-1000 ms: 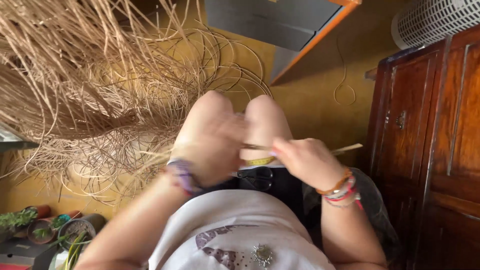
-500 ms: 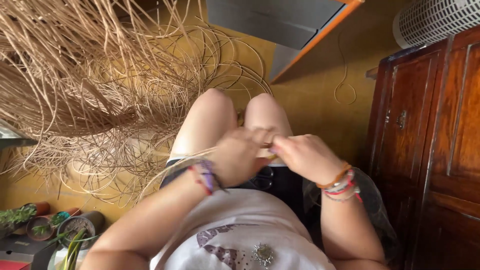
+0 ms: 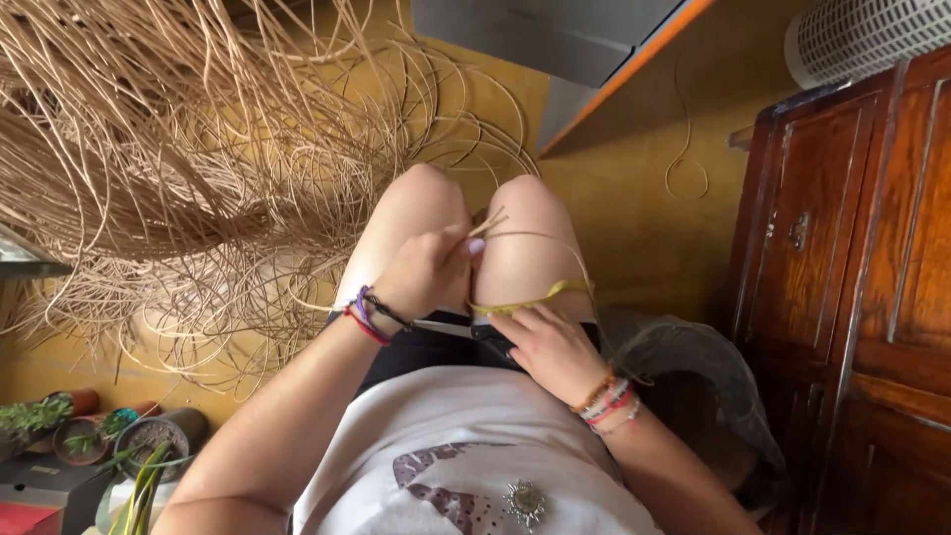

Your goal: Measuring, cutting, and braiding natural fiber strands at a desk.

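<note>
Left hand [image 3: 426,277] pinches thin reeds [image 3: 515,238]; right hand [image 3: 545,347] grips scissors [image 3: 466,329] and a yellow strip [image 3: 535,299]. The blade toward nine o'clock could nick the thigh.

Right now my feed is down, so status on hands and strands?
Left hand pinching thin strands. Right hand gripping yellow-green strip. Nothing between them.

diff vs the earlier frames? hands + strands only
The left hand slid from the left knee toward the lap, pinching thin straw strands. The right hand dropped lower onto the lap, a yellow-green strand now looped above it. The loose straw heap and wooden cabinet are unchanged.
</note>
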